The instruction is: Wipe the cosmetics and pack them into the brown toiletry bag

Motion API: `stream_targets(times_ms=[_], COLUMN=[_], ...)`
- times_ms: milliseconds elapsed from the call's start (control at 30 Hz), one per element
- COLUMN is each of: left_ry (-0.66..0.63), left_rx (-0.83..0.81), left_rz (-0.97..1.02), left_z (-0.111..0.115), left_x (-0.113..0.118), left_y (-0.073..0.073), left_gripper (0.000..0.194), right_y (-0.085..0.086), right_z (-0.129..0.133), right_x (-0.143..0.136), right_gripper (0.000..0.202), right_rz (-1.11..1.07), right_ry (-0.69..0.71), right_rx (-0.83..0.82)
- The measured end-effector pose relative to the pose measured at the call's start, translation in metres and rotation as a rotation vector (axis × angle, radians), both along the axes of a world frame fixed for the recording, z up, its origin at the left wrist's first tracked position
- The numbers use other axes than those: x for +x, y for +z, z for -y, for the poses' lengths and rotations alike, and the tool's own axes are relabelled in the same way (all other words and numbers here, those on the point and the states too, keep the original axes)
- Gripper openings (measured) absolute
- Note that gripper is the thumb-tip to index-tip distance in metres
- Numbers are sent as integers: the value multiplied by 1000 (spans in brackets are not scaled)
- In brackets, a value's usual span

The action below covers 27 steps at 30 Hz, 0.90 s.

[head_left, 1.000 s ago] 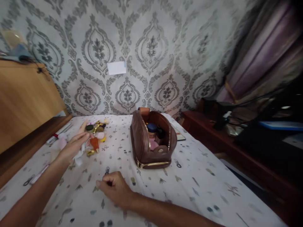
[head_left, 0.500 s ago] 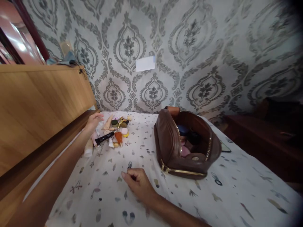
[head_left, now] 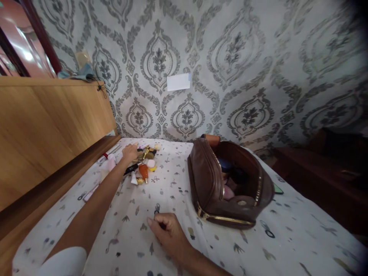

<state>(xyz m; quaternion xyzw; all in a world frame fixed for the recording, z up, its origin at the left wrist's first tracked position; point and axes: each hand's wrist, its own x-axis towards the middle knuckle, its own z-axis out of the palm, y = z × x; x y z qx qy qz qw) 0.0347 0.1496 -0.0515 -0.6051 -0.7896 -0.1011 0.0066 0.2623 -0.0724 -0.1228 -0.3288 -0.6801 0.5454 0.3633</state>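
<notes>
My left hand [head_left: 130, 152] is over the left side of a pile of cosmetics, against a dark green-lidded jar [head_left: 140, 152]. Its fingers point down among the items and are too small and partly hidden to read. Around it lie a black tube [head_left: 131, 168], an orange bottle [head_left: 143, 171], a small white tube [head_left: 133, 178] and a round pink-and-yellow container [head_left: 151, 164]. My right hand [head_left: 169, 230] rests on the patterned sheet nearer to me, fingers curled in with nothing visible in them. Right of it stands a brown leather bag [head_left: 205, 174], unzipped, with several items inside.
A wooden board [head_left: 54, 126] borders the bed on the left. The patterned wall [head_left: 186, 107] rises behind, with a white card [head_left: 178, 81] on it. A flat green-edged object [head_left: 278, 189] lies partly behind the bag. Pink and white items lie beside my left forearm.
My left hand has moved right, from the pile's left edge to over the items, and my forearm now covers the pale tube's spot. The right hand stays curled in place. The view has shifted slightly.
</notes>
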Motion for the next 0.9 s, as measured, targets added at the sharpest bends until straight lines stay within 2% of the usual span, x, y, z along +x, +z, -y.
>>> stream_targets(times_ms=[167, 300, 433, 533, 600, 700, 900], left_ry=[-17, -53, -303, -528, -623, -627, -485], left_rx=[36, 143, 192, 148, 113, 87, 95], left_rz=[-13, 36, 124, 183, 191, 158, 113], left_z=[9, 30, 76, 121, 147, 165, 154], left_x=[6, 6, 17, 36, 49, 63, 64], left_y=[3, 15, 25, 22, 16, 4, -13], left_gripper=[35, 37, 40, 38, 35, 27, 33], right_y=[1, 4, 2, -4, -9, -13, -14], right_z=[0, 1, -5, -11, -13, -12, -9], right_x=[0, 3, 4, 3, 3, 2, 3], right_gripper=[52, 49, 28, 54, 57, 51, 42], right_rz=[11, -52, -191, -210, -194, -162, -87], right_ry=[2, -9, -193, -314, -349, -346, -340], right_rx=[18, -52, -110, -107, -78, -65, -36])
